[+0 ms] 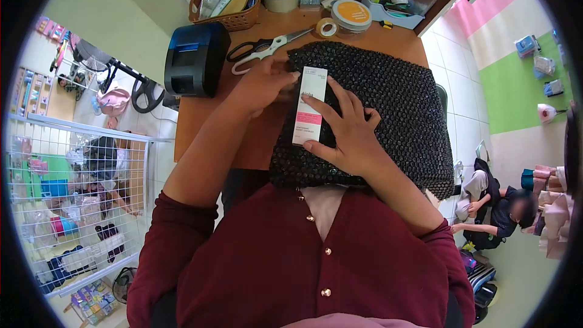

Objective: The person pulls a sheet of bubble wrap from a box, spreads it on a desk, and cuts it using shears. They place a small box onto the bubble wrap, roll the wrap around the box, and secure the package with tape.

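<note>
A small white cosmetics box (310,82) with a pink band lies on a sheet of black bubble wrap (388,103). My right hand (349,127) holds the box from the right, its index finger across the front and its thumb at the lower edge; the other fingers spread over the wrap. My left hand (262,90) is at the box's upper left, fingers stretched out and a fingertip at the box's edge. Some of its fingers are hidden underneath. White-handled scissors (260,56) and black-handled scissors (249,50) lie just beyond my left hand.
On the wooden desk (203,123) a black label printer (195,61) stands left. Along the back are a wicker basket (234,20), tape rolls (327,27), a round tub (351,13) and a tray (398,17) of supplies. A wire rack (79,194) stands left; another person (501,215) sits right.
</note>
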Demonstrator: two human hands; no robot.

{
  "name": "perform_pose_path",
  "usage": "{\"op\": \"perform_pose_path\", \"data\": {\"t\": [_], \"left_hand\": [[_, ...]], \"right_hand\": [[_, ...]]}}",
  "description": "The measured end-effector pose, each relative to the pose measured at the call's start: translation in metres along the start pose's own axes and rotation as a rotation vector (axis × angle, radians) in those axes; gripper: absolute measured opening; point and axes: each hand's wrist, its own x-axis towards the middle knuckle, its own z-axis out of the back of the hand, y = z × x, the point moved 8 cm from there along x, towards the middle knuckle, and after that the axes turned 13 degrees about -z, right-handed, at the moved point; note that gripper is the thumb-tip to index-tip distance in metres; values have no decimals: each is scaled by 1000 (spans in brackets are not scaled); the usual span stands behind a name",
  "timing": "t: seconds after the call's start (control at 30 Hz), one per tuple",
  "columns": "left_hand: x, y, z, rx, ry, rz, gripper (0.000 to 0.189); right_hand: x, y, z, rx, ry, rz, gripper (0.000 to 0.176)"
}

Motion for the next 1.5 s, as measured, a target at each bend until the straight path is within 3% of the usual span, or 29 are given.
{"op": "perform_pose_path", "data": {"t": [0.13,0.2,0.43,0.47,0.5,0.67,0.73,0.93,1.03,1.1,1.13,1.2,1.23,1.3,1.43,1.5], "left_hand": [[-23,-1,-6,19,2,21,66],[-26,-6,-8,94,17,-198,70],[-42,-9,-26,137,-28,-301,73],[-45,-9,-29,241,-27,-387,75],[-48,-15,-33,346,-26,-470,77],[-54,-24,-34,533,-39,-388,82],[-51,-25,-32,539,-48,-371,83],[-50,-30,-34,516,-96,-441,76],[-58,-52,-29,792,-153,-560,63],[-71,-71,-35,899,-49,-864,51],[-76,-70,-27,897,-43,-861,51],[-116,-69,-48,956,345,-1223,46],[-124,-66,-47,955,346,-1224,46],[-148,-40,-63,1035,662,-1251,55],[-157,-11,-63,1257,727,-1130,62],[-157,-3,-56,1402,646,-1081,67]], "right_hand": [[1,0,1,14,9,7,79],[1,1,0,3,17,1,80],[2,-2,-4,-19,24,-8,88],[2,-4,-2,-20,20,-14,88],[2,-7,4,121,24,-28,90],[0,-29,34,447,33,-53,94],[-2,-41,32,-170,21,-80,89],[-5,-65,13,-292,95,-219,82],[-2,-68,11,-310,82,-224,80],[2,-71,11,-316,82,-224,80],[5,-72,13,-319,76,-219,81],[8,-74,12,-321,75,-216,81],[11,-75,13,-313,60,-222,79],[11,-76,14,-304,47,-226,78],[6,-78,22,-254,-9,-204,78],[-3,-84,33,-192,-22,-181,75]]}}
